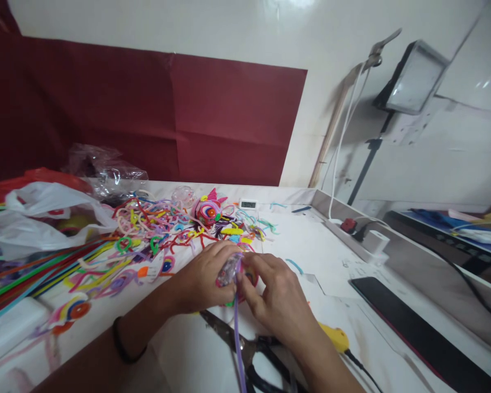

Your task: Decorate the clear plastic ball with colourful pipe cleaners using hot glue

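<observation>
My left hand (215,275) is closed around a clear plastic ball (228,271) with coloured pipe cleaners on it. With thumb and fingers, my right hand (272,284) pinches a purple pipe cleaner (238,333) against the ball. The strip's long end hangs down toward the front edge. My fingers hide much of the ball. Below my hands lies a pair of black-handled scissors (247,349), partly covered by the strip and my right hand. A yellow-handled corded tool (334,337) rests beside my right forearm.
Loose pipe cleaners (147,218) heap at the left, beside a white plastic bag (45,213). A decorated pink ball (208,212) and a small digital display (248,204) stand behind. At right are a long black flat object (417,333), a power strip (352,240) and a lamp (417,76).
</observation>
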Available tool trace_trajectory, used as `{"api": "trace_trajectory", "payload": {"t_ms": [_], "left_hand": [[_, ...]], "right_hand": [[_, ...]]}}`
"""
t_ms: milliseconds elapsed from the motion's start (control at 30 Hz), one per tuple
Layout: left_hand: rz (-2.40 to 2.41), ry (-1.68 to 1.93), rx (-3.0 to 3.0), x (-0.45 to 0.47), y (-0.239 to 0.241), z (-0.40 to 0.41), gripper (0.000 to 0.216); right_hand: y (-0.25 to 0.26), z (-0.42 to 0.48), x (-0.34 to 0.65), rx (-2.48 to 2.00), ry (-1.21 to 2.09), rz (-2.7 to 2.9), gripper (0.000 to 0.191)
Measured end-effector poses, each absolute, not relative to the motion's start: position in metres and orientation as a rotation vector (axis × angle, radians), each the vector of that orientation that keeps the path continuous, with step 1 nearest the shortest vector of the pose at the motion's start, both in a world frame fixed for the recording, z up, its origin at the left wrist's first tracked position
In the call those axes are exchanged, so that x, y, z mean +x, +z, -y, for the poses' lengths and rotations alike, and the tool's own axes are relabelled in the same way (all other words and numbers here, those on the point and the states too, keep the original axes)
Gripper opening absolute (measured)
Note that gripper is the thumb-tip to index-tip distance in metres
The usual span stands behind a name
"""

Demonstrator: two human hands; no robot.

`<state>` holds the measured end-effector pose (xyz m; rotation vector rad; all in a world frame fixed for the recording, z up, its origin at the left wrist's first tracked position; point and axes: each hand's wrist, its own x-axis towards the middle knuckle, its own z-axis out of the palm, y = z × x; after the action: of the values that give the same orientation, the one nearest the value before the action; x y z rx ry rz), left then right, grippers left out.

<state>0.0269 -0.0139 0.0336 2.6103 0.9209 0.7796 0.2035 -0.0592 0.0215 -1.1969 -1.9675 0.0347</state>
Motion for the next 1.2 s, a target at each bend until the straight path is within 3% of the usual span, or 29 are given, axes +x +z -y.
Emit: {"api": "trace_trajectory", "payload": {"t_ms": [933, 1200], "left_hand": [[-0.938, 0.817, 2.626, 0.0273, 0.0289, 0.0151, 0.056], [-0.976, 0.844, 2.6, 0.0277, 0.0289, 0.0165, 0.06]], "right_hand": [[0.0156, 0.0615, 0.1958, -1.352, 0.04, 1.825, 0.018], [0.0197, 0.0631, 0.1968, -1.29, 0.017, 1.893, 0.011]]}}
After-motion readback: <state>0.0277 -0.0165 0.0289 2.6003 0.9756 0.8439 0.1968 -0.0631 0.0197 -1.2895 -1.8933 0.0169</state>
